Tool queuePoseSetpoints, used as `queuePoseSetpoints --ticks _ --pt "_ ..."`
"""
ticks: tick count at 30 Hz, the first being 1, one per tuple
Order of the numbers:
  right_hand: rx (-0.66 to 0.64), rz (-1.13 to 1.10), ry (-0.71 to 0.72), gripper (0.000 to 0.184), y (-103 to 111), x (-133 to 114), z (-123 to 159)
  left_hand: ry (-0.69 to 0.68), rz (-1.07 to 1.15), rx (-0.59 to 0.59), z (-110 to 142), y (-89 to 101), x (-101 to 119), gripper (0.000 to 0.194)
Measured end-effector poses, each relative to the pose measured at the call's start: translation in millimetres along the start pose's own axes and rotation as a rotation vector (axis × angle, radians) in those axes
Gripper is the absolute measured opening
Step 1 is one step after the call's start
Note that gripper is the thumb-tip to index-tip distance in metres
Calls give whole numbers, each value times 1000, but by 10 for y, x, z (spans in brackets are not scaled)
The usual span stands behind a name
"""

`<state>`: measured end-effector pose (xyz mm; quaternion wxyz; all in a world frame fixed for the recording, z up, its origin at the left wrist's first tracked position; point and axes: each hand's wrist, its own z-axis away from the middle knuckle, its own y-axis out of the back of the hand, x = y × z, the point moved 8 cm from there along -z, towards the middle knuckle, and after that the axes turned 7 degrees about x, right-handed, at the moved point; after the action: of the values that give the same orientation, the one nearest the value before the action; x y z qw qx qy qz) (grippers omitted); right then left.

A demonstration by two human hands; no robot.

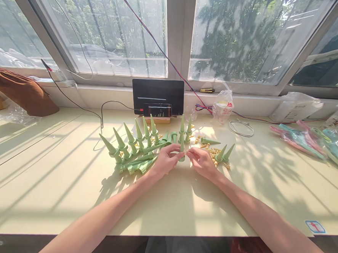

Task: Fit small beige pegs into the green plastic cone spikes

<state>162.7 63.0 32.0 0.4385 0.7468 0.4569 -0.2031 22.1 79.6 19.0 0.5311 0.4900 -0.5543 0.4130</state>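
My left hand [168,159] is closed round a green pointed cone piece [182,142], which stands upright with its tip up. Close against it on the right, my right hand [201,161] pinches at the cone's side; whatever is between those fingertips is too small to make out. A row of similar upright green cones [129,133] runs to the left, and loose green tubes [136,164] lie in front of them. Two more cones [189,131] stand just behind my hands. Beside my right hand lies a pile of small yellowish pegs [213,154], with two green cones [227,153] leaning there.
At the back a black tablet [158,91] stands behind a phone [157,109] on a wooden stand. Cables, a plastic-wrapped cup [224,105] and a coiled white cable [241,128] are near the sill. Pink and green pieces in plastic [308,140] lie right; a brown bag [22,91] lies left.
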Motion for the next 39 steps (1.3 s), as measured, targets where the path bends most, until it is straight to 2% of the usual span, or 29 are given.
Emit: queuePoseSetpoints --ticks 6,10,13,16,19,25,28,31,36,39 --pt "-18 -38 -35 25 6 -6 -9 -46 -31 17 12 7 26 33" --pt "-41 -62 -76 32 -8 19 -7 -127 -122 -22 25 -23 50 26" --pt "-55 -75 -79 33 -13 21 -8 -222 -225 -5 34 -21 87 24" --pt "-72 -112 -100 32 -16 22 -12 -374 -331 27 63 -20 174 20" --pt "-95 -159 -157 29 -16 26 -13 -514 -412 2 122 -64 257 19" --pt "-143 -263 -276 33 -32 17 7 -631 -466 -69 219 -139 332 24" --pt "-122 -277 -294 37 -39 30 8 -637 -448 -79 216 -144 346 26" --pt "-58 -228 -259 38 -25 56 -5 -596 -418 -31 169 -105 345 23" --pt "73 -96 -116 32 52 46 -14 -486 -365 36 121 -55 328 26" --pt "109 -67 -75 29 90 38 -5 -365 -287 84 90 0 284 21"
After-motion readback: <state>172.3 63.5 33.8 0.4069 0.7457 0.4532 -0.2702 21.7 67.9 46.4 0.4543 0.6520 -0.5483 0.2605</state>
